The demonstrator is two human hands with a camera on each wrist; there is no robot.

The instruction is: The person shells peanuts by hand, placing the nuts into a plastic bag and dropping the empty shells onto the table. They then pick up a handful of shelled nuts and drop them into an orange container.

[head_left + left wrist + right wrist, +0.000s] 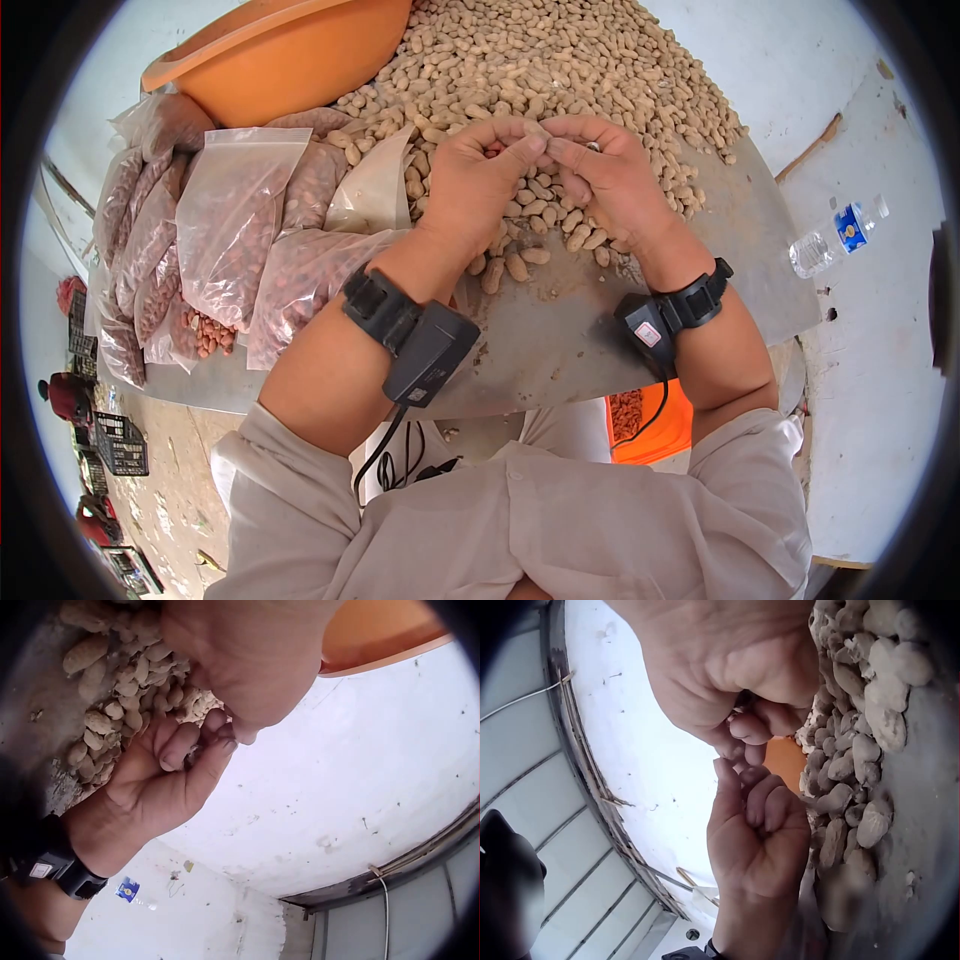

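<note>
Head view: the left hand and right hand meet fingertip to fingertip above the peanut pile on the table. They pinch 1 peanut between them. Filled bags lie to the left.
Wrist views: both hands' fingers are curled tight, and the peanut is mostly hidden.

You have two hands at work, your left hand and right hand, with one pod pinched at their fingertips. One heap of peanuts lies under and beyond your fingers, too many to count. Left of your fingers are at least seven filled plastic bags and one orange basin; well to their right, one water bottle
</note>
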